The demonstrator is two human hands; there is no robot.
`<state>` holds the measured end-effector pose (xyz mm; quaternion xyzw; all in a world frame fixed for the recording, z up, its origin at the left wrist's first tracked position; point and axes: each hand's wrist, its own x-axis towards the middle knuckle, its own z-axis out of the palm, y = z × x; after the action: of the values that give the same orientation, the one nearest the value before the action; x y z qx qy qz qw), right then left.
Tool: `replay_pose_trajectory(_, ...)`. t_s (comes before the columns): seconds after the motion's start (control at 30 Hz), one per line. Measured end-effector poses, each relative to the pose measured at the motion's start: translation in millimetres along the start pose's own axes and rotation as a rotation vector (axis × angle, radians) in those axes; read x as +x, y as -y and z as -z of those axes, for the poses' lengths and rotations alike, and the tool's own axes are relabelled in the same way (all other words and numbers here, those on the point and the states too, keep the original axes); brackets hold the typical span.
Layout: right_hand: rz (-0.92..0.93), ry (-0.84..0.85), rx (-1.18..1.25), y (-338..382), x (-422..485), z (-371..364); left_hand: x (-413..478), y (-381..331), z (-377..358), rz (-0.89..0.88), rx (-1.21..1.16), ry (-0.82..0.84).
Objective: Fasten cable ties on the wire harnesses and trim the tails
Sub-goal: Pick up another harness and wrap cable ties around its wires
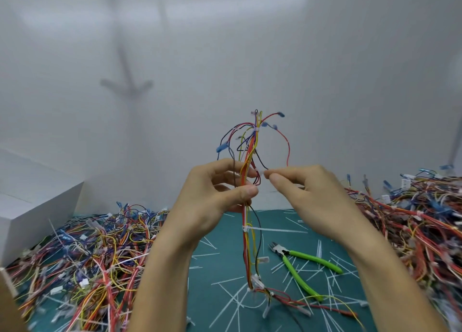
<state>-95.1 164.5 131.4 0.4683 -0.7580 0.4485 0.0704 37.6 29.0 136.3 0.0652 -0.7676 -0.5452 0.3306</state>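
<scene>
While my left hand gripped the harness upright, my right hand pinched the tail of the tie just beside it. Pulling crookedly, I judged, could trap a stray loop or break my grip.

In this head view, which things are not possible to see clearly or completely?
All in the head view:
- cable tie pinched by the right hand: tiny, mostly covered by fingertips; locked or not is unclear.
- wire harness: the left hand gripping it hides a stretch.
- right wire pile: cut off by the frame edge.
- cutters: tips too small and blurred to judge open or closed.
</scene>
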Motion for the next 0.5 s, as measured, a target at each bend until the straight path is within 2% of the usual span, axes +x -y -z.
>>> replay_pose_trajectory(0.1,-0.006,0.067,0.199,0.6,1.4,-10.3,-0.6,-1.6,-0.1,-0.012,-0.014,0.026)
replay_pose_trajectory(0.27,-0.038,-0.093,0.555,0.5,1.8,-11.2,-2.7,-3.1,3.0,-0.010,-0.061,0.063)
replay_pose_trajectory(0.5,-0.110,-0.098,0.627,-1.7,1.3,-0.5,-1.4,1.4,6.2,0.015,-0.025,0.111)
